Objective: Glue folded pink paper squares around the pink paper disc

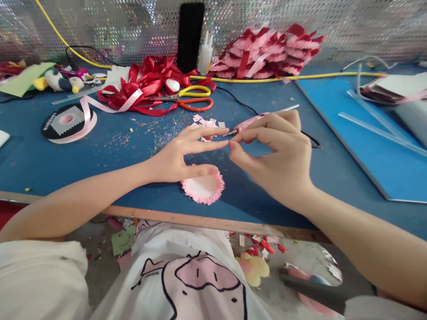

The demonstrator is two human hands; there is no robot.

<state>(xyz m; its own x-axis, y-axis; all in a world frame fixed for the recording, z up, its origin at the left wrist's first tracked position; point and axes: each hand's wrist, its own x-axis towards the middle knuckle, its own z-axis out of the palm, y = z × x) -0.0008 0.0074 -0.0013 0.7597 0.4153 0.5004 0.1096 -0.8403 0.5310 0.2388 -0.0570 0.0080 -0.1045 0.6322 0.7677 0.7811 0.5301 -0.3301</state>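
Note:
My left hand [178, 153] is open, its fingers stretched out to the right above the table, with the thumb over a round white disc [202, 186] edged in pink fringe. At the left index fingertip, my right hand [282, 153] is closed, thumb and index finger pinched together; whatever they hold, if anything, is too small to make out. Behind the right fingers lies a pink-handled tool [248, 122] with a metal tip, partly hidden by the hand. Small pale pink paper pieces [210, 123] lie just beyond the left fingers.
Scissors [193, 98] with yellow and orange handles rest by tangled red ribbon [150, 80]. A ribbon spool [68, 122] lies left. At the back stand a phone [190, 38], a glue bottle [206, 55] and stacked pink fringed pieces [263, 53]. A blue board [373, 146] lies right.

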